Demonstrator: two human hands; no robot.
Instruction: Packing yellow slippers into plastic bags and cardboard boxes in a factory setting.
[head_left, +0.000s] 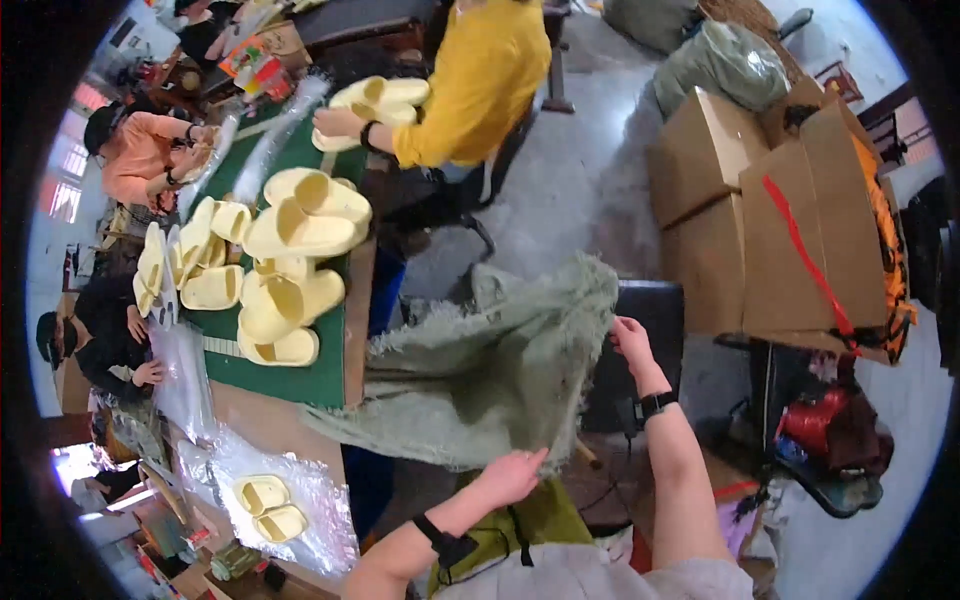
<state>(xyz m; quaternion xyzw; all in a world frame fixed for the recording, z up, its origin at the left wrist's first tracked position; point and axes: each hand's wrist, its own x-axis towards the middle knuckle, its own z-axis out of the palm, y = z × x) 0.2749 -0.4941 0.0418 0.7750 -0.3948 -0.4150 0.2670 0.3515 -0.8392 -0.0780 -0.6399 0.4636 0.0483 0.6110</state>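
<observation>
Forearms: both rise from the lower edge, each with a dark band at the wrist.
Left hand [513, 473]: fingers closed over the lower edge of the green sack [490, 365].
Right hand [630, 340]: fingers pinching the sack's frayed upper right edge; the two hands are well apart, the cloth spread between them.
Green sack: coarse woven cloth with frayed rims, held in the air above the floor [580, 180], just right of the table [320, 375].
Table: green top with a brown border, to the left of the sack.
Slippers [295, 270]: a heap of pale yellow pairs lying on the green top.
Wrapped pair [265, 505]: two yellow slippers lying on clear plastic at the near left.
Person in yellow [480, 75]: seated at the far end of the table, hands on a pair of slippers.
Cardboard boxes [770, 210]: open, standing on the floor to the right, one with a red strap.
</observation>
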